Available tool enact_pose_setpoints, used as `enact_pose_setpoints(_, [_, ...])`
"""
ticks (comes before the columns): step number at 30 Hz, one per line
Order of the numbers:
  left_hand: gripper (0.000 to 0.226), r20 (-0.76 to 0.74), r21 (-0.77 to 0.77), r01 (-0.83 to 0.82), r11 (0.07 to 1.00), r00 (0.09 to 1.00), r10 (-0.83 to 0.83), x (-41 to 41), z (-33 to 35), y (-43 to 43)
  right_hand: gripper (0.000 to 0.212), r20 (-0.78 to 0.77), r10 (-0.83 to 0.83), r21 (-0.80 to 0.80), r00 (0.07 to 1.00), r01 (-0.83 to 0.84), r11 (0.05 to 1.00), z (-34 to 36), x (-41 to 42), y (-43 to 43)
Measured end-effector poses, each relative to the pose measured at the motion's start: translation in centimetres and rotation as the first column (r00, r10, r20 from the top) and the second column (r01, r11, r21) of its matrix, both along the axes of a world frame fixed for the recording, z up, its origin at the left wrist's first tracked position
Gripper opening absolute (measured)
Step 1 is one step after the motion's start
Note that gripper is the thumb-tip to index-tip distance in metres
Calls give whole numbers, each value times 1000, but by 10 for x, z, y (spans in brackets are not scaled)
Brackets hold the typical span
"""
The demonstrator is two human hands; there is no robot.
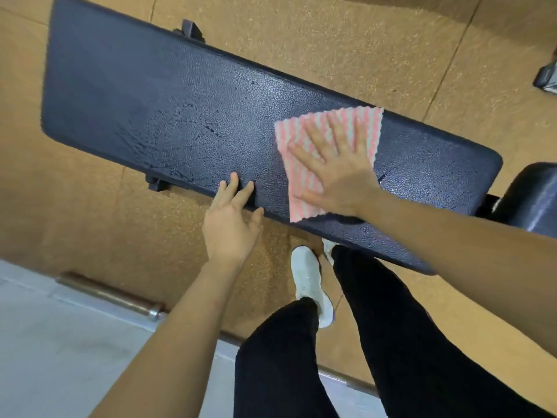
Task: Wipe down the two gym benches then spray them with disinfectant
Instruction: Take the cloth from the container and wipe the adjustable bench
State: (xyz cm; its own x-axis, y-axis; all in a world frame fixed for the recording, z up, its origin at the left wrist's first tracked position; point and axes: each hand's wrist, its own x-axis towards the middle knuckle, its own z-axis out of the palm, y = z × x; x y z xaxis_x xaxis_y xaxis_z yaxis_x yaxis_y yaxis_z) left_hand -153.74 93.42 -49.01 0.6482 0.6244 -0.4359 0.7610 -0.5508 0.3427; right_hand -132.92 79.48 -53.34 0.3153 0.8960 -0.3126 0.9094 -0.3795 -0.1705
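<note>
A long dark blue padded gym bench [168, 95] runs from upper left to lower right, its textured top wet with droplets and streaks. A pink-and-white striped cloth [301, 179] lies flat on the bench's right part. My right hand [334, 167] presses flat on the cloth, fingers spread. My left hand [232, 218] rests with fingertips on the bench's near edge, fingers apart, holding nothing. A second dark pad [533, 194] shows at the right edge. No spray bottle is visible.
Tan rubber floor [331, 43] surrounds the bench. A barbell [111, 294] lies on the floor at the lower left beside a pale grey floor strip [45, 342]. My legs in black trousers and white shoes [310, 285] stand close to the bench's near side.
</note>
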Motion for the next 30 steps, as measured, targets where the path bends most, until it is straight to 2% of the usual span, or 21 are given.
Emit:
enact_pose_setpoints(2, [40, 59, -17, -64, 998, 996, 65, -1, 3, 9, 92, 18, -70, -1, 997, 70, 998, 1, 11, 30])
enact_pose_setpoints(5, [26, 153, -74, -222, 972, 961, 231, 3, 11, 25, 96, 55, -87, -15, 995, 88, 996, -2, 15, 71])
enact_pose_setpoints(7, [22, 188, -13, -277, 961, 943, 274, 4, 12, 42, 97, 49, -90, -29, 995, 91, 995, -3, 11, 92])
enact_pose_setpoints(10, [33, 155, 82, -353, 932, 928, 338, -3, 3, 77, 96, 41, -62, -9, 997, 62, 998, -6, -10, 112])
enact_pose_setpoints(13, [58, 62, 58, -408, 911, 912, 405, -17, -3, 109, 90, -24, 16, 56, 1000, -15, 998, -8, -52, 110])
enact_pose_setpoints(15, [65, 38, 58, -362, 930, 932, 361, -28, -5, 127, 84, -51, 46, 88, 998, -41, 995, -9, -83, 104])
enact_pose_setpoints(18, [66, 9, 56, -267, 962, 964, 267, -42, -5, 142, 79, -51, 78, -6, 996, -79, 997, -7, -110, 103])
enact_pose_setpoints(20, [65, -9, 64, -199, 978, 980, 200, -48, -7, 144, 76, -30, 109, -50, 994, -111, 993, -6, -111, 102])
enact_pose_setpoints(24, [64, -51, 79, -125, 989, 990, 129, -49, -13, 148, 74, -67, 143, -31, 988, -145, 989, -2, -88, 105])
enact_pose_setpoints(30, [64, -60, 88, -90, 992, 994, 95, -49, -13, 149, 79, 41, -104, -61, 994, 107, 992, 1, -31, 149])
